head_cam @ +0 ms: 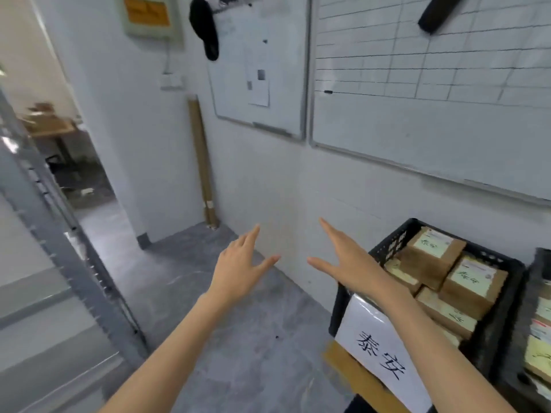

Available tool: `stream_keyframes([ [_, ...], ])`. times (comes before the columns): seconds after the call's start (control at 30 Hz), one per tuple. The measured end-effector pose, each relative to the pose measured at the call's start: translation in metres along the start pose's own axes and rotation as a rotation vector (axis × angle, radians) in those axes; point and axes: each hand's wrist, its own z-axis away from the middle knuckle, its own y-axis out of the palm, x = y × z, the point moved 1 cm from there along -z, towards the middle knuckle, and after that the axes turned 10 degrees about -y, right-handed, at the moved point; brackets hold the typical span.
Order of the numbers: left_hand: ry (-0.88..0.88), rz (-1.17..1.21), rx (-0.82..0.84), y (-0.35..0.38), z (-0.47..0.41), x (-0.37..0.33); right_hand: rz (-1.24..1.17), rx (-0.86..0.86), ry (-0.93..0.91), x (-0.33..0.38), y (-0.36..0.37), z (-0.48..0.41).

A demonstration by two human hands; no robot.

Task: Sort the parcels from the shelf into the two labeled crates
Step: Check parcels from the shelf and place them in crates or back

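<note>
Grey metal shelf frame (44,204) far left, its parcels out of view. Left hand (241,263) and right hand (346,260) hover over the floor, each grip spread and empty, probably reaching for the next pick. Black plastic crate (393,245), white paper label (375,344), holds sorted brown cardboard parcels (432,257). Second dark crate (541,263) at right edge.

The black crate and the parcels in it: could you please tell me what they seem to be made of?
Crate: probably moulded plastic, matt black; its wall is a lattice of small holes.
Parcels: likely cardboard, dull brown with squared box edges; those on top carry pale paper labels with handwriting.
</note>
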Motion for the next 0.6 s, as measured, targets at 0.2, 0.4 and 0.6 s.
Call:
stream_keyframes([
  [0.2,-0.25,-0.07,-0.152,-0.099,0.082,0.091,-0.075,0.146,-0.254,0.119,0.066,-0.041],
  [0.4,-0.491,-0.085,-0.317,-0.188,0.17,0.177,-0.122,0.276,-0.509,0.244,0.142,-0.064],
  [0.6,-0.702,-0.084,-0.468,-0.273,0.268,0.258,-0.196,0.419,-0.718,0.381,0.22,-0.068],
])
